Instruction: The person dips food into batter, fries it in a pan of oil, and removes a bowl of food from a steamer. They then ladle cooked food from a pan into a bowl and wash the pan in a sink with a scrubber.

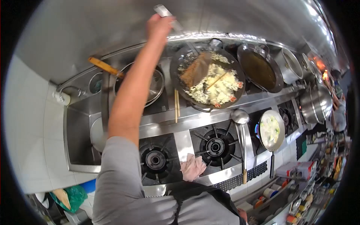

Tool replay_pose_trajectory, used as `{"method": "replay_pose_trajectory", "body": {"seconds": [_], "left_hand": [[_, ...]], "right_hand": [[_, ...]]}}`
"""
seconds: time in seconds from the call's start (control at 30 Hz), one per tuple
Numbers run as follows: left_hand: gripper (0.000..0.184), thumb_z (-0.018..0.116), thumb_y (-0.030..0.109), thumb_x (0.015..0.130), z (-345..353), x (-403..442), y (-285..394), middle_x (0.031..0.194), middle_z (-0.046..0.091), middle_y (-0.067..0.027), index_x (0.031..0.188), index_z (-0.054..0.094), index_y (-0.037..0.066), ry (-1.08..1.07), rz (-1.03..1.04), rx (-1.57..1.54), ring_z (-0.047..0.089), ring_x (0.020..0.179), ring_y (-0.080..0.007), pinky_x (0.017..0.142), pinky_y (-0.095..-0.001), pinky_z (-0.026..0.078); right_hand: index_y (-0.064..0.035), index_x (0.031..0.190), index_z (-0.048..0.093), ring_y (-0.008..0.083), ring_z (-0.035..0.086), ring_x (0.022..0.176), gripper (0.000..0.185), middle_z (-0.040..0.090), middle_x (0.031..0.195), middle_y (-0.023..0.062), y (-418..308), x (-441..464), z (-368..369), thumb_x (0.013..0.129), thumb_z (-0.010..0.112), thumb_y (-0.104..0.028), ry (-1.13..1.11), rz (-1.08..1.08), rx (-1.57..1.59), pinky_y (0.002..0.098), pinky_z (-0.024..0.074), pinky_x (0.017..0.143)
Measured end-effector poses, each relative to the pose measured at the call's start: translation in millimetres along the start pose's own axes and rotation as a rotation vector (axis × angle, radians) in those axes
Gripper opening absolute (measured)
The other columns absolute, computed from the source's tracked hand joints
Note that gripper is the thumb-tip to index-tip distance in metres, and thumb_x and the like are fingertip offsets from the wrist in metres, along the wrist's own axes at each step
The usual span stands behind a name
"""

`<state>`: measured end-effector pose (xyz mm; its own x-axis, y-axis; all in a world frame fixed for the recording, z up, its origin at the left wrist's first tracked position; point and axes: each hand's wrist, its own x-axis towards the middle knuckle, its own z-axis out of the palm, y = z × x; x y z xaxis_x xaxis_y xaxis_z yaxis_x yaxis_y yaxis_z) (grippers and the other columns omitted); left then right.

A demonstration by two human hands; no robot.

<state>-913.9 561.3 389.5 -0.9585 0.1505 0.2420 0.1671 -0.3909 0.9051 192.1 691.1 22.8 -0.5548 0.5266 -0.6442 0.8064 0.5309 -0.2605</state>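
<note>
Beyond the wok [174,71], the left hand [160,25] grasps the strainer handle [162,10] near its end, probably light, stiff; right hand [242,215] cannot be judged.

A metal-handled utensil [178,27], blurred, slants from upper centre into a dark round wok [175,77] of pale, crumbly batter [213,92] with red tips [233,99].

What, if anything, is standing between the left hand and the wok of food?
Only the strainer in the left hand, its blurred head over the wok; nothing else visible blocks the way.
</note>
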Motion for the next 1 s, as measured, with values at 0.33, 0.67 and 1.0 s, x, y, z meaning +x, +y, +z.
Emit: {"method": "replay_pose_trajectory", "body": {"seconds": [0.33,0.67,1.0], "left_hand": [[0.012,0.066,0.013,0.085,135,-113,79,0.076,0.068,-0.0196,0.087,0.061,0.002,-0.097,0.686,0.449,0.068,0.075,-0.0406,0.067,-0.0489,0.053],[0.011,0.068,0.009,0.090,166,-238,25,0.093,0.067,-0.0154,0.097,0.063,0.002,-0.440,1.011,0.564,0.066,0.083,-0.0356,0.068,-0.0434,0.053],[0.031,0.069,-0.002,0.076,114,-381,-104,0.099,0.063,-0.0125,0.105,0.062,0.007,-0.646,0.693,0.866,0.061,0.097,-0.0361,0.088,-0.0469,0.048]], "right_hand": [[-0.0117,0.117,0.069,0.0333,0.068,0.090,0.031,0.070,0.101,0.0138,-70,21,-53,0.096,0.058,-0.033,-0.100,0.329,0.542,0.0443,0.0513,0.074],[-0.0131,0.116,0.062,0.0214,0.069,0.065,0.020,0.065,0.082,0.0048,-69,-2,12,0.101,0.057,-0.024,-0.002,0.200,0.945,0.0349,0.0471,0.048],[-0.0137,0.121,0.064,0.0233,0.069,0.067,0.025,0.070,0.090,0.0072,15,-90,140,0.102,0.052,-0.024,-0.083,0.238,0.946,0.0386,0.0469,0.049]]}}
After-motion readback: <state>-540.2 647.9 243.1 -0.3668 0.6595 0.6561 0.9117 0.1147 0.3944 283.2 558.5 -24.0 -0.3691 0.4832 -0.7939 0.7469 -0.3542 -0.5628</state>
